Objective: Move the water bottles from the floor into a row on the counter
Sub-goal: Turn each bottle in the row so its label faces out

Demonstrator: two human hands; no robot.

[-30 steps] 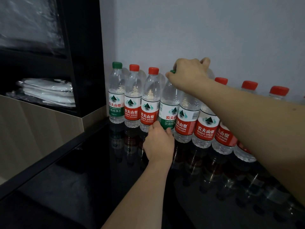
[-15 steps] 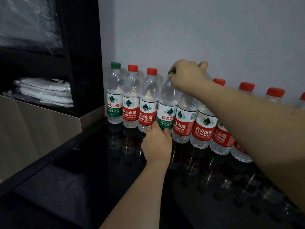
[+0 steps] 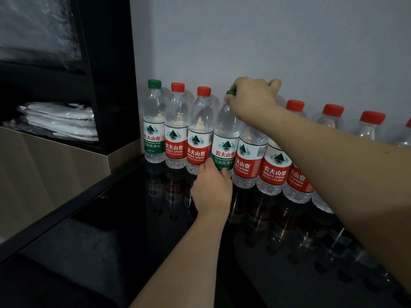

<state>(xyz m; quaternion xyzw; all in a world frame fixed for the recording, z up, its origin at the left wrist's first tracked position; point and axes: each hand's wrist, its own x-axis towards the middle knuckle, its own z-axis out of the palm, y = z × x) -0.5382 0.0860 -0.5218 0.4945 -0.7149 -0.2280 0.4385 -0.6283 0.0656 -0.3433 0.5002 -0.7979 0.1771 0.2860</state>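
Note:
Several clear water bottles stand in a row on the glossy black counter [image 3: 124,218] along the grey wall. A green-capped bottle [image 3: 154,123] is at the far left, then two red-capped ones [image 3: 176,130]. The fourth, a green-labelled bottle [image 3: 224,138], leans slightly left. My right hand [image 3: 251,98] grips its green cap from above. My left hand [image 3: 211,190] holds its base, fingers around the lower label. More red-labelled bottles [image 3: 250,156] continue to the right, partly hidden behind my right forearm.
A black shelf unit [image 3: 106,74] stands at the left with folded white packets [image 3: 62,121] in plastic on a wooden ledge [image 3: 55,165]. The counter reflects the bottles. Its front edge runs diagonally at lower left.
The hands stay on the green-labelled bottle and press it closer into the row. The camera has shifted slightly, little else differs.

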